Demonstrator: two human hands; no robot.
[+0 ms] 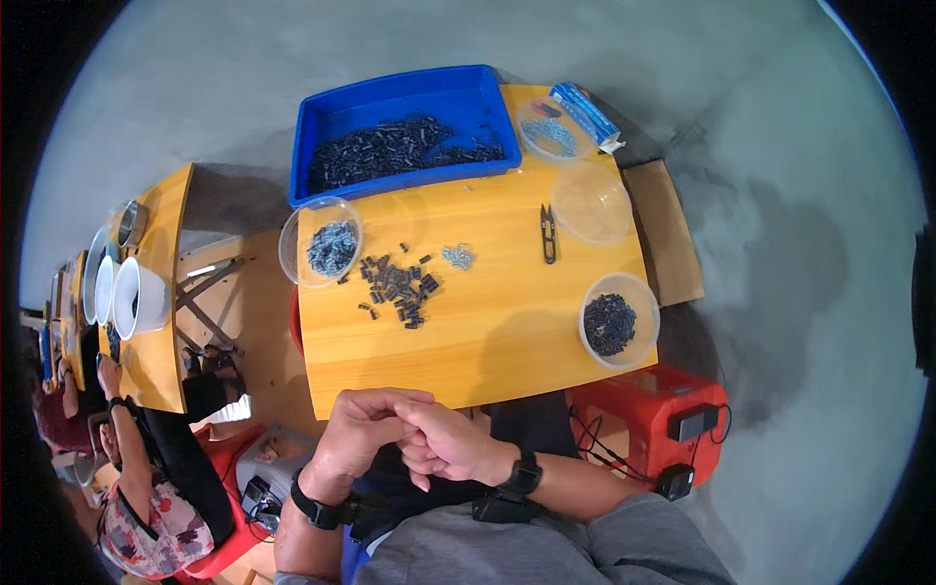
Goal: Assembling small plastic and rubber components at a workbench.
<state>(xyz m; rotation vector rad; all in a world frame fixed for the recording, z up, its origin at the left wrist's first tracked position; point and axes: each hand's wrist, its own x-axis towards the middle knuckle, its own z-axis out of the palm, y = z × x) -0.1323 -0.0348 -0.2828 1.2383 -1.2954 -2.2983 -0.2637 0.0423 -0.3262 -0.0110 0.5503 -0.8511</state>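
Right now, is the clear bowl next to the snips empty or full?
Empty, it seems: the clear bowl shows only yellow table through it, beside the snips.

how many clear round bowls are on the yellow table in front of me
4: one with grey parts at the left edge, one by the blue bin's right end, an empty one below it, one with dark parts front right.

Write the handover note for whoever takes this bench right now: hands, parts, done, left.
Left hand and right hand: clasped together at the near edge of the wooden table, holding nothing that shows.
Parts: loose pile of small dark pieces mid-table, a few small grey pieces beside it, snips to the right.
Done, apparently: clear bowl of dark pieces near right; bowl of grey pieces at left.
Left: the loose pile and the blue bin of dark pieces; one clear bowl empty.
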